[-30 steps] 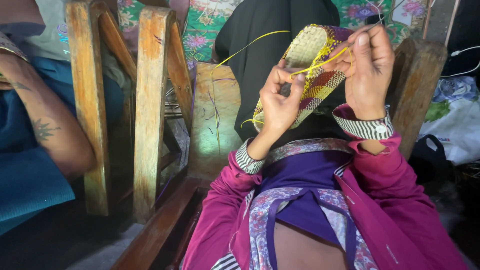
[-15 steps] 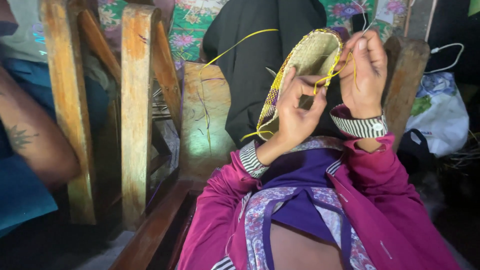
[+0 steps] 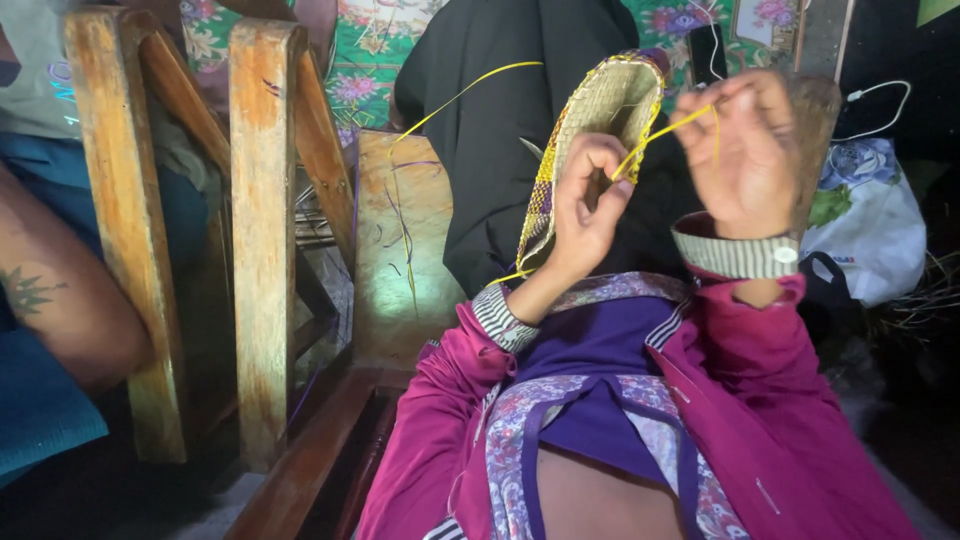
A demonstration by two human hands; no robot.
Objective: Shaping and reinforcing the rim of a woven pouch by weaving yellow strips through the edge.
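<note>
A small woven straw piece (image 3: 600,120) with a yellow and purple patterned edge is held up in front of me. My left hand (image 3: 585,205) grips it from below, fingers curled on its rim. My right hand (image 3: 745,150) is just to its right and pinches a thin yellow strip (image 3: 665,135) that runs from the weave to my fingers. Another long yellow strip (image 3: 460,95) arcs off the piece to the left. Behind the piece hangs black cloth (image 3: 490,150).
Wooden chair arms and posts (image 3: 260,250) stand at left. Another person's arm (image 3: 60,310) rests at far left. A white flowered plastic bag (image 3: 865,220) lies at right. A wooden seat board (image 3: 400,250) with loose strands is in the middle.
My right hand has drawn away from the woven piece to the right, pulling the yellow strip taut. The view has shifted slightly left and closer.
</note>
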